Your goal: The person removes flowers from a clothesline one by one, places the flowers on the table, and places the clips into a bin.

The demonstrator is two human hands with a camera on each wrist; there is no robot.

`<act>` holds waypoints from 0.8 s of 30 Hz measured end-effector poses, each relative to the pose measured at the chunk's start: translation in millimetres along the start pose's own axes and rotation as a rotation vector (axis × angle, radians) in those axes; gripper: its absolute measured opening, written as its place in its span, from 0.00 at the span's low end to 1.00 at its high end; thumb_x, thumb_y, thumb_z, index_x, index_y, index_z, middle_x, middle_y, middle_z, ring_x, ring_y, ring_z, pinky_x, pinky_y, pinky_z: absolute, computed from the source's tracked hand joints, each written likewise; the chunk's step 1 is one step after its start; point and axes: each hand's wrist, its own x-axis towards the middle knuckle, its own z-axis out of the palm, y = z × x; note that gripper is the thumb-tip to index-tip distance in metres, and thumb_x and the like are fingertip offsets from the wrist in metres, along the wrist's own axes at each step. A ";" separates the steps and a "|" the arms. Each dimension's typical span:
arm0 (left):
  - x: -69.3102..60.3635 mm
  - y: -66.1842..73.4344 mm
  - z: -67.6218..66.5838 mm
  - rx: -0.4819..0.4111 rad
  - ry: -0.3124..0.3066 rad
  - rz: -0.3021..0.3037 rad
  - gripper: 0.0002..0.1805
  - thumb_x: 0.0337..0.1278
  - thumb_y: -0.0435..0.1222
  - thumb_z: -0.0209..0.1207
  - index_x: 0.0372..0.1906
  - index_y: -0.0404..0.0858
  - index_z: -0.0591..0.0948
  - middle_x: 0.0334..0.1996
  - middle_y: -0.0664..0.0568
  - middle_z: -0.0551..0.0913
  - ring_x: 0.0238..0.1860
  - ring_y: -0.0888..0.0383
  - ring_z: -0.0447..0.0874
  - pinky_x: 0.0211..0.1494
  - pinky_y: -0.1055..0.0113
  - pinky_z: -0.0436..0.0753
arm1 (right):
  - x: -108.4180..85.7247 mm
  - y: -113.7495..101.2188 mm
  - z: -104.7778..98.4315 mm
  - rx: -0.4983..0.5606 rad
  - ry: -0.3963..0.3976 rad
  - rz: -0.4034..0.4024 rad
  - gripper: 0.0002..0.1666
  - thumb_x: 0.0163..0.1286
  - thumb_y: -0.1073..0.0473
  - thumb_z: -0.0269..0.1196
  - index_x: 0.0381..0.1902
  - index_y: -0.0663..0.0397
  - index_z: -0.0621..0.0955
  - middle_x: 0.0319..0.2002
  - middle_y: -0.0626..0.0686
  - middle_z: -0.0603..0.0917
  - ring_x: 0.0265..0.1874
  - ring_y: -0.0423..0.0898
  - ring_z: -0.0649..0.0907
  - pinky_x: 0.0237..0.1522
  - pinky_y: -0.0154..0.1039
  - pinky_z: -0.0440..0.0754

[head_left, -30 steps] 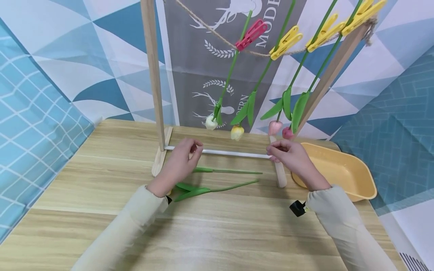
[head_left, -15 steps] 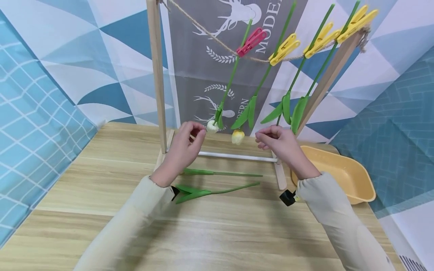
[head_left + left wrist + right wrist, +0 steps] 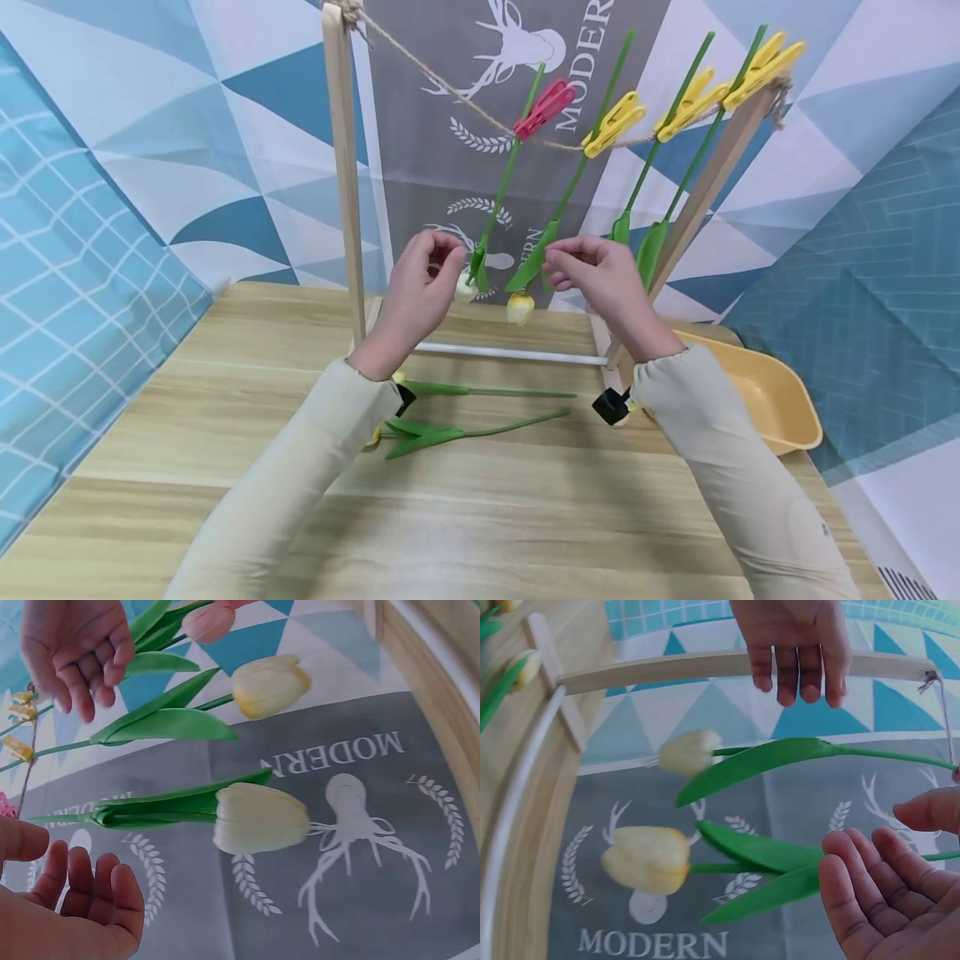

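Observation:
Both hands hang in the air before the hanging tulips, fingers loosely bent and holding nothing. The left hand [image 3: 423, 287] is just left of the white tulip [image 3: 467, 286]; the right hand [image 3: 600, 275] is right of the yellow-white tulip [image 3: 521, 308]. A red clothespin [image 3: 545, 109] and several yellow clothespins [image 3: 615, 124] pin the stems to a twine [image 3: 450, 87]. In the left wrist view, the left hand [image 3: 82, 900] is beside the white tulip [image 3: 261, 818]. In the right wrist view, the right hand [image 3: 900, 885] is near the leaves of the yellow-white tulip [image 3: 646, 859].
Two tulips with green stems [image 3: 517, 393] lie on the wooden table [image 3: 480, 517] below the hands. A wooden frame with a left post [image 3: 345, 167] and a white bar [image 3: 510, 354] carries the twine. An orange basin [image 3: 780, 400] stands at the right.
Both hands have risen from near the white bar to the height of the hanging blossoms, the right hand also moving left. The head view has shifted slightly.

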 end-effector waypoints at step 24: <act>28.5 23.8 9.0 -0.088 0.001 -0.006 0.11 0.67 0.39 0.49 0.47 0.36 0.72 0.42 0.50 0.74 0.41 0.59 0.71 0.45 0.70 0.72 | 13.6 -42.1 9.3 0.143 0.041 -0.114 0.16 0.64 0.56 0.63 0.45 0.60 0.80 0.36 0.51 0.84 0.35 0.43 0.85 0.41 0.31 0.82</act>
